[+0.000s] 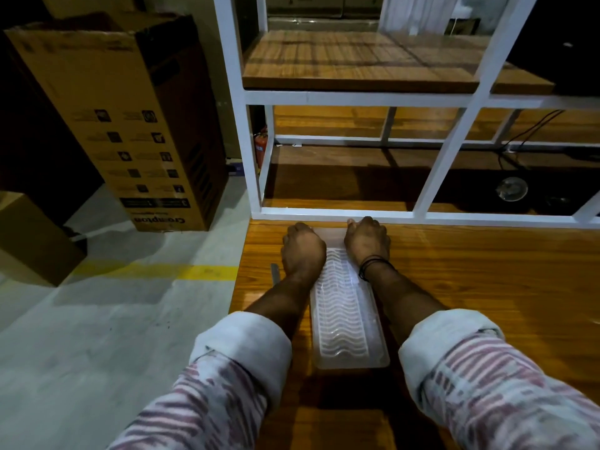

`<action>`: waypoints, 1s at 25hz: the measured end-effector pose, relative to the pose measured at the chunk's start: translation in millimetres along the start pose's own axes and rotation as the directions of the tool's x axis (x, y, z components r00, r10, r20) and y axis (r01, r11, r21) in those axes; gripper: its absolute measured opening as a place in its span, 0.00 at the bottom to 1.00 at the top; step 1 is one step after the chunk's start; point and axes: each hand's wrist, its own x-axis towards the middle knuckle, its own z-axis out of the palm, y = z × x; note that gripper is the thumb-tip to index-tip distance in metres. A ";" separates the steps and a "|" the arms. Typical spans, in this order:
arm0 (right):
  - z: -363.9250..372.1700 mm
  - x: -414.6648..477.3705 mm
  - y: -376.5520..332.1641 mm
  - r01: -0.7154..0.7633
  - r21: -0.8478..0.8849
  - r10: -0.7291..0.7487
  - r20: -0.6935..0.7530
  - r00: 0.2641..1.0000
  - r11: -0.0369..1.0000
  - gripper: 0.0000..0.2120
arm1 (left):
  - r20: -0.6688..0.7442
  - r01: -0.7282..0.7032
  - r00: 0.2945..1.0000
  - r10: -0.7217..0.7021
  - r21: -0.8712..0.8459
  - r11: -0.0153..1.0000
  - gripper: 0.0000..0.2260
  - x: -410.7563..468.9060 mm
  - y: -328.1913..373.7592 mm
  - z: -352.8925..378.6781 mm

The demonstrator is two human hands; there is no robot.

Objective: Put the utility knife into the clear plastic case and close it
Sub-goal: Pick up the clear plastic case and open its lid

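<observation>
A long clear plastic case point(347, 315) with a wavy ribbed surface lies lengthwise on the wooden table point(487, 287), running away from me. My left hand point(302, 251) and my right hand point(367, 243) both grip its far end, fingers curled over the edge and hidden from me. A thin grey object, apparently the utility knife point(275, 273), lies on the table just left of my left wrist, mostly covered by my forearm. Whether the case's lid is up or down I cannot tell.
A white metal shelf frame point(324, 214) with wooden boards stands right behind the case. The table's left edge drops to a grey floor with a yellow line point(194, 272). Cardboard boxes point(130, 125) stand to the left. Cables and a round object point(511, 189) lie under the shelf.
</observation>
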 end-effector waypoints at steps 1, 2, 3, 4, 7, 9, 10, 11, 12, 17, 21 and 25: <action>-0.1 -0.3 0.0 -0.001 -0.001 0.001 0.009 1.000 1.000 0.24 | 0.001 -0.013 1.000 0.013 -0.003 1.000 0.13 0.0 -1.3 0.2; 0.3 0.2 0.5 0.000 0.003 0.000 0.008 1.000 1.000 0.24 | -0.004 -0.020 1.000 0.020 -0.013 1.000 0.13 0.8 -1.0 -0.2; 0.0 -0.1 0.8 -0.003 0.007 0.003 0.006 1.000 1.000 0.24 | -0.012 -0.019 1.000 0.019 -0.026 0.999 0.13 0.8 -1.1 -0.7; -0.5 -0.6 0.3 -0.001 0.006 0.001 0.002 1.000 1.000 0.24 | -0.020 -0.010 1.000 0.010 -0.032 0.999 0.13 0.7 -0.9 -1.2; -0.4 -0.6 0.9 0.023 -0.012 -0.023 -0.013 1.000 1.000 0.23 | -0.031 -0.021 0.999 0.021 -0.029 0.999 0.13 -0.3 -3.7 1.3; -1.7 -1.0 0.5 0.029 -0.014 -0.030 -0.015 0.999 0.999 0.23 | -0.040 -0.019 0.999 0.018 -0.026 0.999 0.13 0.1 -2.9 0.2; -2.1 -0.8 0.1 0.032 -0.015 -0.032 -0.014 0.999 0.999 0.23 | -0.047 -0.014 0.999 0.013 -0.025 1.000 0.14 0.3 -2.5 -0.2; -2.2 -0.6 0.2 0.034 -0.017 -0.034 -0.011 0.999 0.999 0.23 | -0.052 -0.014 0.999 0.013 -0.024 1.000 0.14 -0.1 -2.6 0.0; -2.5 -0.5 0.8 0.035 -0.022 -0.035 -0.007 0.999 0.999 0.23 | -0.056 -0.021 0.998 0.019 -0.025 0.999 0.14 -0.9 -2.5 0.4; -5.0 -7.7 -1.5 0.145 -0.074 -0.153 -0.106 0.983 0.987 0.22 | -0.063 -0.028 0.998 0.025 -0.056 0.998 0.13 -1.3 -3.8 -0.8; -6.8 -8.8 -1.4 0.138 -0.091 -0.147 -0.097 0.984 0.986 0.21 | -0.082 -0.038 0.996 0.032 -0.071 0.997 0.13 -3.9 -3.0 -3.3; -8.4 -9.7 -3.2 0.133 -0.138 -0.146 -0.082 0.986 0.981 0.19 | -0.119 -0.045 0.992 0.031 -0.121 0.992 0.14 -5.9 -3.1 -7.8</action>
